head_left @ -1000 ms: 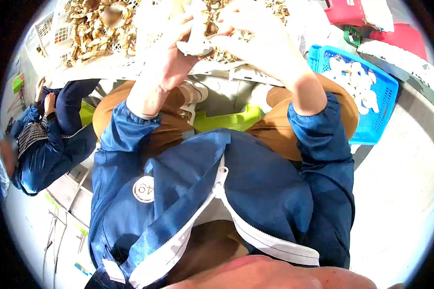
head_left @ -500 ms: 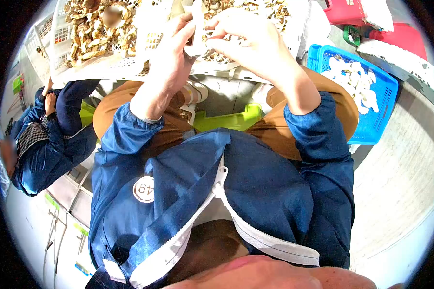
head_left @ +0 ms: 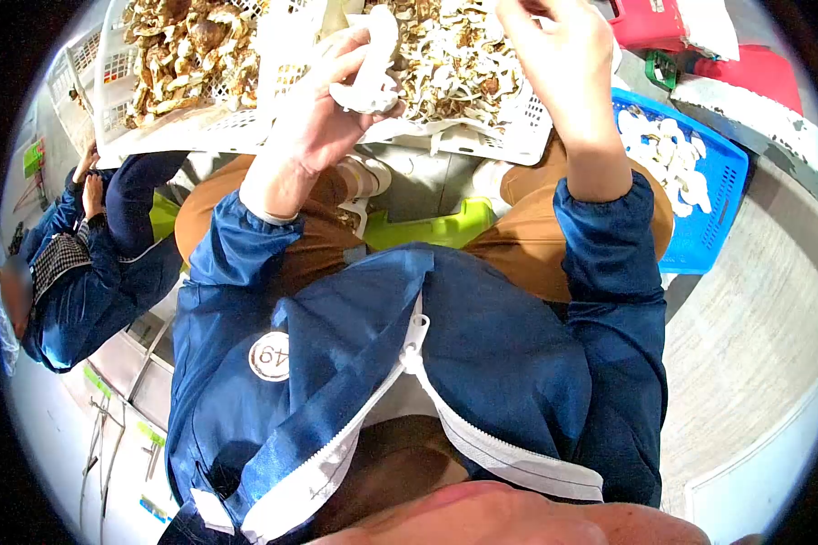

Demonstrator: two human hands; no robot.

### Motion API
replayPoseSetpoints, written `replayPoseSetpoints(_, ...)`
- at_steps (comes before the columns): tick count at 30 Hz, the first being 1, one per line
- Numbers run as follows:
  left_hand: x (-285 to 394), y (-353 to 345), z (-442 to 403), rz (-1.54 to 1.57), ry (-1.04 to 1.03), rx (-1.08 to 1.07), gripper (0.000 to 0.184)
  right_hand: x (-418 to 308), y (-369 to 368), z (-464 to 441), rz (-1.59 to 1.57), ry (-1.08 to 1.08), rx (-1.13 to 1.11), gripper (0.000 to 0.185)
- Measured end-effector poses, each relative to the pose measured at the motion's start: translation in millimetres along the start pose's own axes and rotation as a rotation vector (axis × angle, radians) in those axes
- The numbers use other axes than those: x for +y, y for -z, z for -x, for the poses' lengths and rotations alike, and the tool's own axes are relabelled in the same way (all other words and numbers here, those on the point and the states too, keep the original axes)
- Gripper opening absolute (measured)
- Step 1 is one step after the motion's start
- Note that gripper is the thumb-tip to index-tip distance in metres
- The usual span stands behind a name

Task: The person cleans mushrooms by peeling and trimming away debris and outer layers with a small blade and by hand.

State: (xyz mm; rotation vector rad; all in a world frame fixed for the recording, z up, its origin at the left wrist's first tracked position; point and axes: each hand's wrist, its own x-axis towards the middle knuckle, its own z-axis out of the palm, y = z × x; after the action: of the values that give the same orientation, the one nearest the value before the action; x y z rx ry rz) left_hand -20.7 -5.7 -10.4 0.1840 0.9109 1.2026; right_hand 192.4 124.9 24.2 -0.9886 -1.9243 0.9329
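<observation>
free: between left hand [head_left: 316,109] and right hand [head_left: 572,54] | obstacle: white basket rim [head_left: 515,148]

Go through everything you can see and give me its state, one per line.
Left hand, gripping
Pale mushroom, held in left hand
Right hand, fingers curled; any contents unclear
Left white basket, holding brown mushrooms
Right white basket, holding brown-and-white pieces
Blue basket, partly filled with white pieces
Jacket zipper, open at the neck

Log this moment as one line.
left hand: holding white mushroom | right hand: apart from mushroom, grip unclear | blue basket: holds white pieces
</observation>
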Motion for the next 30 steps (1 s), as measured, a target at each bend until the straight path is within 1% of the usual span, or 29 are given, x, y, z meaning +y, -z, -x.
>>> replayPoseSetpoints(1, 0.1, -0.8, -0.9, 0.037, 0.017, 0.006, 0.041, 1.1, -2.0, 0.6, -0.035, 0.025, -0.049, 0.007)
replayPoseSetpoints(3, 0.4, -4.8, -2.2, 0.110, 0.054, 0.020, 0.040, -11.7, -1.5, 4.0, -0.124, -0.059, -0.271, 0.008)
replayPoseSetpoints(4, 0.1, -3.8, -2.0, 0.157, 0.069, -0.039, 0.040, -18.4, -2.6, 4.6, -0.167, -0.101, -0.383, 0.009)
replayPoseSetpoints(5, 0.0, -1.9, -2.2, 0.204, 0.082, -0.099, 0.039, -8.9, -11.4, 9.2, -0.332, 0.010, -0.343, 0.012)
replayPoseSetpoints(7, 0.1, 8.5, -4.1, 0.238, 0.107, -0.237, 0.036, -19.2, -5.2, 7.2, -0.318, 0.011, -0.442, 0.012)
replayPoseSetpoints(8, -1.3, 9.7, -4.4, 0.185, 0.087, -0.170, 0.035, -23.0, -3.0, 6.6, -0.311, 0.011, -0.490, 0.013)
replayPoseSetpoints(9, -2.7, 7.6, -4.1, 0.133, 0.067, -0.104, 0.035, -18.1, -8.4, 8.3, -0.329, 0.124, -0.462, 0.011)
replayPoseSetpoints(10, -3.9, 3.8, -3.8, 0.081, 0.048, -0.037, 0.034, -13.2, -13.9, 11.8, -0.309, 0.114, -0.454, 0.013)
replayPoseSetpoints(11, -7.2, -3.6, -3.2, 0.111, 0.025, -0.002, 0.034, -8.1, -19.1, 16.4, -0.290, 0.105, -0.445, 0.015)
replayPoseSetpoints(14, -7.0, -19.7, 1.0, -0.006, -0.050, 0.037, 0.034, 0.0, -27.4, 20.7, -0.238, 0.124, -0.415, 0.018)
replayPoseSetpoints(15, -3.6, -19.3, 0.4, 0.119, -0.028, -0.093, 0.035, 0.9, -29.5, 21.9, -0.222, 0.138, -0.404, 0.018)
replayPoseSetpoints(18, -5.9, -7.3, 0.9, 0.171, 0.060, -0.017, 0.035, 0.6, -36.2, 25.2, -0.175, 0.153, -0.321, 0.018)
replayPoseSetpoints(21, -8.5, 4.1, -0.3, 0.199, 0.084, -0.060, 0.038, -3.3, -36.5, 24.4, -0.105, 0.194, -0.200, 0.019)
replayPoseSetpoints(24, -4.9, 7.4, -4.6, 0.343, 0.199, -0.251, 0.040, -15.6, -13.1, 7.2, 0.017, -0.123, -0.112, 0.009)
replayPoseSetpoints(25, -4.6, 3.9, -4.3, 0.344, 0.185, -0.248, 0.040, -15.1, -6.7, 3.5, 0.087, -0.031, 0.017, 0.006)
replayPoseSetpoints(28, -2.5, -5.2, -1.1, 0.374, 0.148, -0.255, 0.041, -7.2, -3.1, -4.5, -0.021, -0.089, 0.179, 0.005)
replayPoseSetpoints(29, -1.8, -3.3, -0.8, 0.404, 0.145, -0.264, 0.041, -3.4, -5.0, -3.2, -0.106, -0.116, 0.152, 0.007)
replayPoseSetpoints(30, -1.4, -1.5, -0.1, 0.433, 0.143, -0.275, 0.040, 4.5, -8.6, -1.1, -0.008, -0.164, -0.019, 0.012)
